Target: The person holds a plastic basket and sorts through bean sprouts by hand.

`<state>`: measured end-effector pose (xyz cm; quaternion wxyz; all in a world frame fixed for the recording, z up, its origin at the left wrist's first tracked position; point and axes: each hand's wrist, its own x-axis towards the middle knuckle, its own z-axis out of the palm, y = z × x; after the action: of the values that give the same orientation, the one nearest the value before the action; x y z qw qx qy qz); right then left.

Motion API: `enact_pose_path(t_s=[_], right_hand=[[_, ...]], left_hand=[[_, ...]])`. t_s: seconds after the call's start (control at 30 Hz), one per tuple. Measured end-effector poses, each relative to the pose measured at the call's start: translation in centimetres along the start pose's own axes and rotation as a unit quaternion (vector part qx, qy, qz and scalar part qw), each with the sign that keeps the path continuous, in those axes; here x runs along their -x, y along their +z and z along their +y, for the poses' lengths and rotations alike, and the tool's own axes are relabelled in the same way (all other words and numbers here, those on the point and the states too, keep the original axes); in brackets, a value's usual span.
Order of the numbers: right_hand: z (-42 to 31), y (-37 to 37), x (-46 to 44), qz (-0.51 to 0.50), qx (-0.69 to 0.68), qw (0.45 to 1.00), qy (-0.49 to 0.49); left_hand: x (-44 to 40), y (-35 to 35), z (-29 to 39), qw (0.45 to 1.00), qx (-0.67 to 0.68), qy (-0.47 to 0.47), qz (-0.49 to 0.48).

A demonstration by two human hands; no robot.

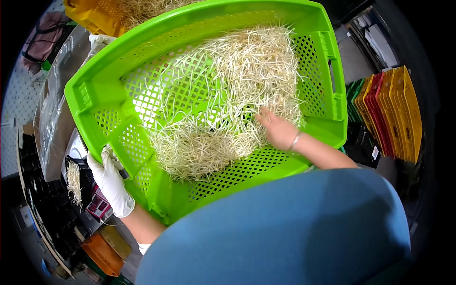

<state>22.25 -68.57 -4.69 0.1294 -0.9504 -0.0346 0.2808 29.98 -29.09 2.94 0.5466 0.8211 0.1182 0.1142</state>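
A big green plastic basket (85, 118) with perforated walls fills the middle of the head view, tilted. In it lie pale, thin bean sprouts (259, 61), heaped at the right and lower left, with loose strands scattered between. My left hand (111, 183), in a white glove, grips the basket's handle at the left end, its fingers partly hidden behind the rim. Inside the basket my right hand (280, 130), ungloved and with a bracelet at the wrist, touches the sprouts near the lower right heap. Its fingers are stretched out, with nothing visibly held.
A yellow crate (97, 16) with more sprouts stands behind the basket. Stacked yellow, red and green crates (394, 114) are at the right. On the left, a small black tray (85, 178) holds sprouts beside a red device (99, 204); an orange crate (102, 254) sits lower.
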Motion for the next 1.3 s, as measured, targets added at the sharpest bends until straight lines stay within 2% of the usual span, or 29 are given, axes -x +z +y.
enact_pose_path(t_s=[0.07, 0.13, 0.17, 0.2, 0.27, 0.3, 0.33, 0.4, 0.47, 0.5, 0.57, 0.6, 0.67, 0.73, 0.8, 0.87, 0.9, 0.97, 1.0, 1.07, 1.1, 1.17, 1.2, 1.27, 1.3], right_hand=[[-1.0, 3.0, 0.6, -0.112, -0.021, 0.988, -0.102], [-1.9, 4.0, 2.3, -0.167, -0.060, 0.958, -0.226], [-1.9, 3.4, 3.1, -0.145, -0.107, 0.955, -0.235], [-1.6, 2.8, 3.3, -0.147, -0.109, 0.955, -0.234], [-0.5, 1.6, 3.0, -0.073, -0.175, 0.965, -0.181], [-0.2, 0.4, 2.7, -0.053, -0.149, 0.982, -0.108], [0.9, 0.7, 1.8, 0.005, -0.136, 0.986, -0.094], [1.5, 0.4, 0.8, -0.054, -0.174, 0.983, -0.003], [1.4, 5.6, -0.7, -0.030, -0.191, 0.971, -0.143], [-1.5, 3.5, 0.1, -0.143, -0.172, 0.967, -0.121], [-4.5, 3.7, 2.5, -0.093, -0.215, 0.937, -0.257], [-5.2, 3.5, 3.2, -0.096, -0.192, 0.940, -0.267], [-4.5, 1.9, 3.0, -0.138, -0.200, 0.945, -0.219], [-1.7, 1.5, 1.7, -0.008, -0.168, 0.977, -0.132], [0.7, -1.6, 0.1, 0.045, -0.189, 0.981, 0.005], [3.3, -1.6, -1.3, 0.207, -0.116, 0.971, 0.011], [4.1, -0.3, -1.5, 0.207, -0.117, 0.971, 0.013], [5.2, 2.4, -2.1, 0.225, -0.054, 0.968, -0.101], [4.7, 2.4, -1.1, 0.225, -0.054, 0.968, -0.100], [3.1, 1.8, 1.5, -0.028, 0.013, 0.996, -0.083], [2.8, 1.0, 1.7, -0.029, 0.013, 0.996, -0.084], [2.2, -0.2, 2.0, -0.242, -0.002, 0.970, -0.029], [2.2, -0.3, 1.7, -0.241, -0.002, 0.970, -0.026], [2.3, -0.4, 0.5, 0.005, -0.095, 0.993, 0.064], [2.0, 0.0, -0.4, 0.007, -0.097, 0.993, 0.065]], left_hand=[[0.1, 0.5, 0.2, 1.000, 0.004, 0.008, 0.022], [0.3, 0.9, 0.3, 0.999, 0.008, 0.012, 0.045], [0.4, 0.9, 0.7, 0.999, 0.021, 0.004, 0.035], [0.5, 0.9, 0.8, 0.999, 0.035, -0.003, 0.026], [0.4, 0.9, 0.7, 0.999, 0.044, -0.006, 0.023], [0.4, 1.0, 0.7, 0.999, 0.043, -0.003, 0.031], [0.4, 1.0, 0.8, 0.998, 0.042, -0.001, 0.039], [0.3, 0.9, 0.6, 0.998, 0.047, 0.005, 0.034], [0.4, 0.8, 0.5, 0.998, 0.053, 0.011, 0.029], [0.4, 0.8, 0.5, 0.998, 0.045, 0.007, 0.030], [0.4, 0.8, 0.7, 0.999, 0.038, 0.001, 0.032], [0.4, 0.8, 0.8, 0.999, 0.029, 0.000, 0.027], [0.5, 0.8, 0.8, 0.999, 0.021, -0.002, 0.024], [0.4, 0.7, 0.6, 0.999, 0.035, -0.002, 0.028], [0.5, 0.8, 0.9, 0.999, 0.018, 0.006, 0.029], [0.6, 0.7, 0.9, 1.000, 0.003, 0.015, 0.026], [0.5, 0.6, 0.7, 1.000, -0.001, 0.015, 0.027], [0.4, 0.6, 0.6, 1.000, -0.003, 0.016, 0.026], [0.5, 0.8, 0.8, 0.999, 0.008, 0.008, 0.030], [0.6, 0.8, 0.8, 0.999, 0.019, -0.002, 0.036], [0.6, 0.9, 0.8, 0.999, 0.021, -0.001, 0.045], [0.6, 0.9, 0.7, 0.998, 0.024, 0.000, 0.051], [0.6, 0.7, 0.6, 0.999, 0.019, 0.002, 0.037], [0.5, 0.5, 0.5, 1.000, 0.015, 0.006, 0.023], [0.4, 0.5, 0.2, 0.999, 0.023, 0.003, 0.029]])
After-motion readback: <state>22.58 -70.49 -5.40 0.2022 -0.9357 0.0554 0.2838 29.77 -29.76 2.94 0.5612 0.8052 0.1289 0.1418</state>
